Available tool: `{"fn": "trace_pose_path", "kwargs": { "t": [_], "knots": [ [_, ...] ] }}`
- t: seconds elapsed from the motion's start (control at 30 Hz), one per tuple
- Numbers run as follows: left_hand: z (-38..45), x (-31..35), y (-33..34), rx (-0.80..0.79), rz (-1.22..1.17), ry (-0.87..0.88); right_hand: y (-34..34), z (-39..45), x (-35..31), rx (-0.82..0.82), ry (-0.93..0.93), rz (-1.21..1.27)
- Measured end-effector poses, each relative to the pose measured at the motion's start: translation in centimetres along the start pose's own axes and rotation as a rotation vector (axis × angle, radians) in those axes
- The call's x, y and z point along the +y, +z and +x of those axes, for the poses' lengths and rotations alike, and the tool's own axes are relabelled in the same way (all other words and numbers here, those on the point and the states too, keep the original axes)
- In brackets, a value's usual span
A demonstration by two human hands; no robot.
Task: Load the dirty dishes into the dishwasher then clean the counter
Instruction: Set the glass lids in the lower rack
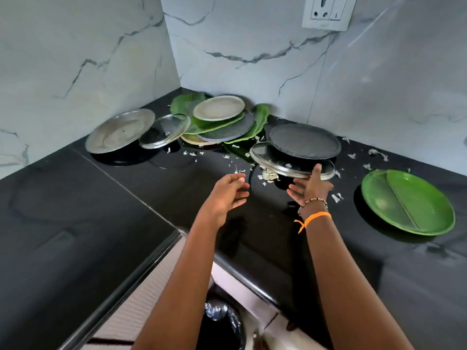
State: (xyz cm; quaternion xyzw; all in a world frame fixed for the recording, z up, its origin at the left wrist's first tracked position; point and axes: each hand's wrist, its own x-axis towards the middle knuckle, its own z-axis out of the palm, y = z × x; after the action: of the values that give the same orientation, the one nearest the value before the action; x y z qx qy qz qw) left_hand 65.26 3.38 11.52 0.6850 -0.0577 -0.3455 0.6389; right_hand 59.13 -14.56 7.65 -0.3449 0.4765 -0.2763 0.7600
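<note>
Dirty dishes lie in the corner of a black counter (75, 198). A steel plate (118, 131) and a glass lid (164, 131) lean at the left. A heap of steel and grey plates (219, 108) rests on green leaf plates behind. A dark plate (304, 141) sits on a steel-rimmed glass plate (267, 160). My right hand (312, 186) is at that rim with straight fingers, the thumb touching its front edge. My left hand (228, 193) hovers open over the counter, holding nothing. A green partitioned plate (406, 200) lies at the right.
White food scraps (269, 175) are scattered over the counter around the plates. Marble walls close the corner, with a wall socket (328, 11) at the upper right. Below the counter edge stands a bin with a black liner (222, 322).
</note>
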Motion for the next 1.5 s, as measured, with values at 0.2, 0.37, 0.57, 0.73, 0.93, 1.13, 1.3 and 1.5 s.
{"fn": "trace_pose_path", "kwargs": {
  "t": [0.2,0.37,0.57,0.73,0.93,1.13,1.3,1.5],
  "knots": [
    [2.8,1.0,1.9,-0.024,-0.113,-0.129,-0.5,1.7,-0.9,-0.016,0.06,0.084],
    [3.4,1.0,1.5,-0.053,-0.145,-0.205,-0.4,-0.2,0.4,-0.023,0.106,0.123],
    [3.0,0.6,-0.5,-0.055,-0.162,-0.196,0.3,-2.8,3.4,-0.006,0.111,0.147],
    [1.7,0.0,-2.6,0.103,-0.283,-0.181,2.1,-5.0,6.4,-0.076,0.052,0.135],
    [-0.6,0.0,-8.0,0.272,-0.482,0.043,7.0,-7.9,8.4,-0.273,-0.031,0.05],
    [-1.9,1.7,-15.8,0.54,-0.575,0.188,15.2,-9.5,10.4,-0.547,0.077,-0.337],
    [-2.4,2.7,-23.0,0.659,-0.466,0.278,24.5,-7.6,11.3,-0.563,0.07,-0.416],
    [-2.1,2.6,-28.3,0.677,-0.406,0.27,33.9,-2.2,12.4,-0.445,0.067,-0.467]
  ]
}}
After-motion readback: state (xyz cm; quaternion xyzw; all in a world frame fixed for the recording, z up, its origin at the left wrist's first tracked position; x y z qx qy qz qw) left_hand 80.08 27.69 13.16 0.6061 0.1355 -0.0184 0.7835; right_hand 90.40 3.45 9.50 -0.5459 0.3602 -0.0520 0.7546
